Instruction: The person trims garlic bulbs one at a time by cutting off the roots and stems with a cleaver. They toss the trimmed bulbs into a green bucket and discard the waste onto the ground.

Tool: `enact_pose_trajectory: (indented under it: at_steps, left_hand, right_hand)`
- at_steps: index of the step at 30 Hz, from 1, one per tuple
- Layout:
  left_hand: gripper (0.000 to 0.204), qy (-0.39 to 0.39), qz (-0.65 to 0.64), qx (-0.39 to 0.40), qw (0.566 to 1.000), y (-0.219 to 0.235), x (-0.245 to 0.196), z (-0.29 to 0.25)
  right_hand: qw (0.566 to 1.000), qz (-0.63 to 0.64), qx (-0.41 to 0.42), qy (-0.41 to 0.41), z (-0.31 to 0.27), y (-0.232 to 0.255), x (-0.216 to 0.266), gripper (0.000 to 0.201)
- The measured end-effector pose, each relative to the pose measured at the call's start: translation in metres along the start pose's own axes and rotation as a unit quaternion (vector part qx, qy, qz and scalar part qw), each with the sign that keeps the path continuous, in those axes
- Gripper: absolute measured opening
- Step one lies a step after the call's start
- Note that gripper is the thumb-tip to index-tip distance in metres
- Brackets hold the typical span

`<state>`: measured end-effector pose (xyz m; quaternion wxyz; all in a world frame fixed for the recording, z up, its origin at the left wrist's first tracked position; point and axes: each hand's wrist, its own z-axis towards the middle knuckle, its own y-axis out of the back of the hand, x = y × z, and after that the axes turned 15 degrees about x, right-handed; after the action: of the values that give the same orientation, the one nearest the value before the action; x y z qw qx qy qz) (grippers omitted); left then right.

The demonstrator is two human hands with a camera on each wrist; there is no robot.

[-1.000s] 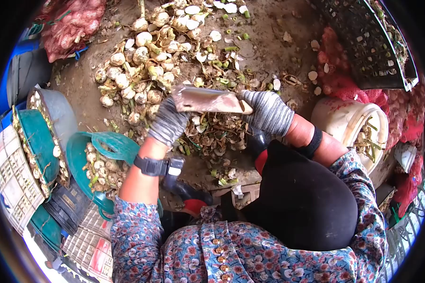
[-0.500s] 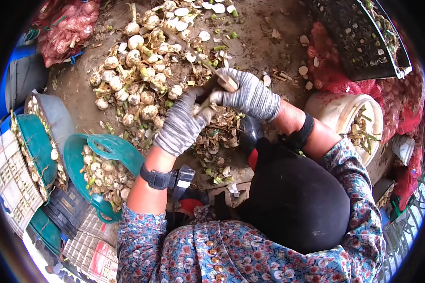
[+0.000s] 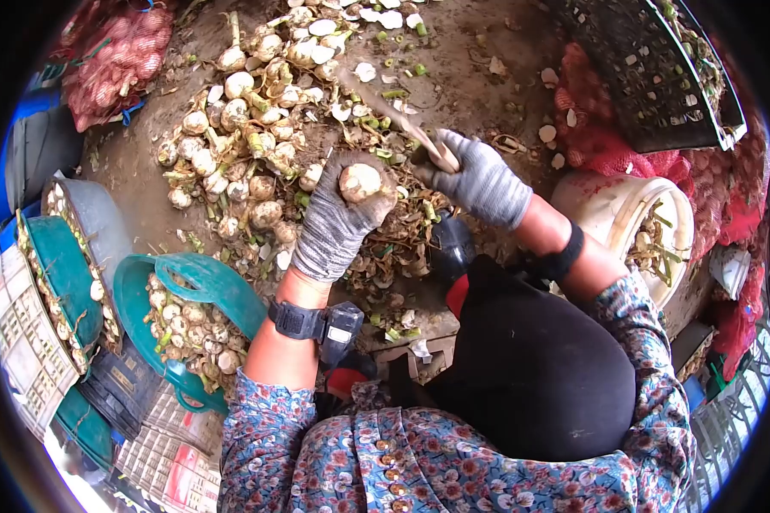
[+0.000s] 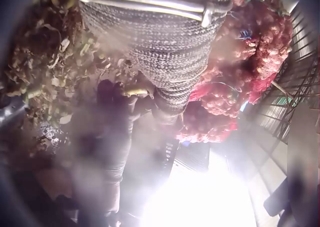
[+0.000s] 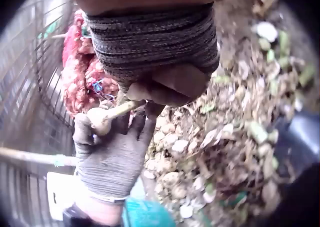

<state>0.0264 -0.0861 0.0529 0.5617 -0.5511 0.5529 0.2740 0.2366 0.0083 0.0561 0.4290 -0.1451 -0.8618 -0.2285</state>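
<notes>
In the head view the gloved left hand (image 3: 335, 229) holds a whitish garlic bulb (image 3: 359, 182), its fingers curled behind it. To its right, the gloved right hand (image 3: 486, 181) grips a knife by its handle (image 3: 441, 154), the blade (image 3: 376, 103) slanting up and left over the loose garlic. The right wrist view shows the bulb (image 5: 100, 121) in the left hand (image 5: 111, 162), its pale stem reaching toward the right hand (image 5: 160, 52). A knitted glove on the left hand (image 4: 165, 52) fills the top of the left wrist view, which is hazy; the bulb cannot be made out there.
Garlic with stems (image 3: 239, 154) is heaped on the ground beyond the hands. A green basket (image 3: 128, 299) of bulbs stands at left, a white bucket (image 3: 590, 201) at right. A black crate (image 3: 642, 85) and red net sacks (image 3: 120, 73) lie farther out.
The hands came together around the knife, then drew apart. The left hand now shows a bulb, while the knife, earlier broadside between both hands, points up and left from the right hand.
</notes>
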Motion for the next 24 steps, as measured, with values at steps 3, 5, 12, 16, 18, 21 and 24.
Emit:
enact_pose_trajectory:
  at_steps: [3,5,12,16,18,21,24]
  left_hand:
    - [0.049,-0.084,0.579,-0.032,0.811,0.015,0.024,-0.002]
    - [0.054,0.198,-0.182,0.006,0.963,0.067,0.176,-0.028]
    - [0.053,0.114,0.489,0.076,0.861,0.048,0.091,-0.051]
    - [0.059,0.104,0.199,0.007,0.975,0.034,0.068,-0.039]
    - [0.062,0.045,-0.003,-0.017,0.999,0.021,0.056,-0.032]
    - [0.065,0.03,0.011,-0.006,0.999,0.024,0.064,-0.033]
    - [0.061,0.054,0.288,-0.006,0.956,0.017,0.038,-0.04]
  right_hand:
    - [0.981,-0.173,0.037,0.077,-0.023,0.007,0.017,0.035]
    - [0.966,-0.231,0.088,0.082,-0.027,0.003,0.022,0.037]
    - [0.944,-0.292,0.145,0.053,-0.024,-0.003,0.025,0.058]
    - [0.94,-0.308,0.128,0.076,-0.023,-0.008,0.022,0.035]
    - [0.94,-0.309,0.122,0.082,-0.021,-0.012,0.019,0.036]
    - [0.956,-0.267,0.091,0.087,-0.011,-0.021,0.001,0.037]
    - [0.946,-0.296,0.104,0.081,-0.003,-0.03,-0.004,0.036]
